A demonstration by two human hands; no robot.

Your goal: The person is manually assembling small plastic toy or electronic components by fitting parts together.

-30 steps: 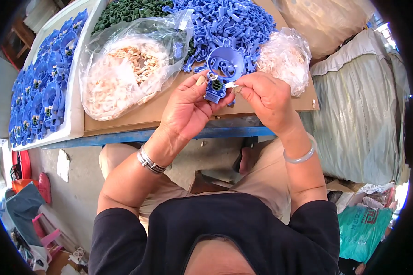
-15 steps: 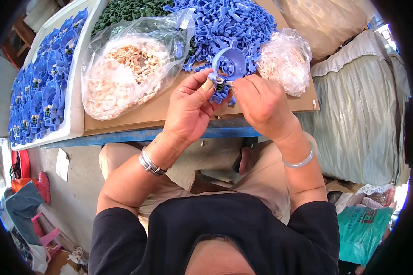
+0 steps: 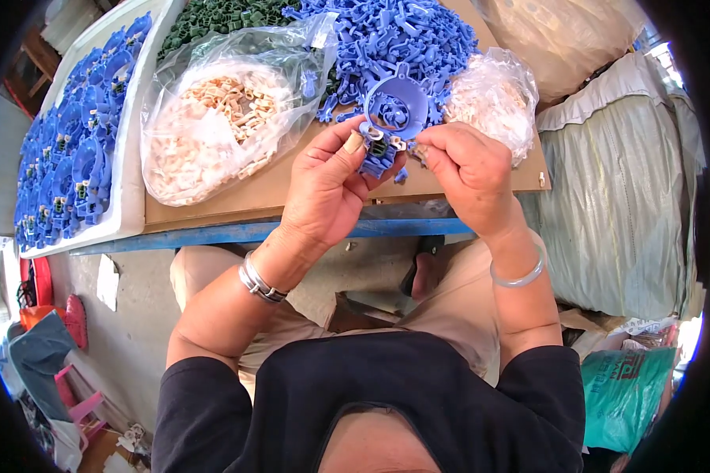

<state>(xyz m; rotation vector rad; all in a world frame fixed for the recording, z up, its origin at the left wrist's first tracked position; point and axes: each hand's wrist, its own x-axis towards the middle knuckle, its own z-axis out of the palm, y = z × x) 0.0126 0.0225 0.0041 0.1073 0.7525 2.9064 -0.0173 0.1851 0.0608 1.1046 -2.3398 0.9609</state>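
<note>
My left hand (image 3: 327, 177) is closed around a blue plastic toy piece (image 3: 377, 164) above the near edge of the cardboard. This piece has a round blue ring-like cup (image 3: 399, 109) at its far end and dark green and cream parts at its middle. Just right of it is my right hand (image 3: 472, 169), thumb and forefinger drawn together. Whatever lies between those fingertips is too small to make out. Beyond both hands rises a heap of loose blue plastic parts (image 3: 394, 43).
An open clear bag of cream parts (image 3: 205, 150) lies left of my hands, a smaller bag (image 3: 493, 106) right. Dark green parts (image 3: 225, 24) are piled behind. A white tray (image 3: 126, 201) of assembled blue pieces stands far left; a large sack (image 3: 607, 197) stands right of the table.
My right hand has drawn back a little to the right from the toy piece, uncovering a cream part on its right side. My left hand has hardly moved.
</note>
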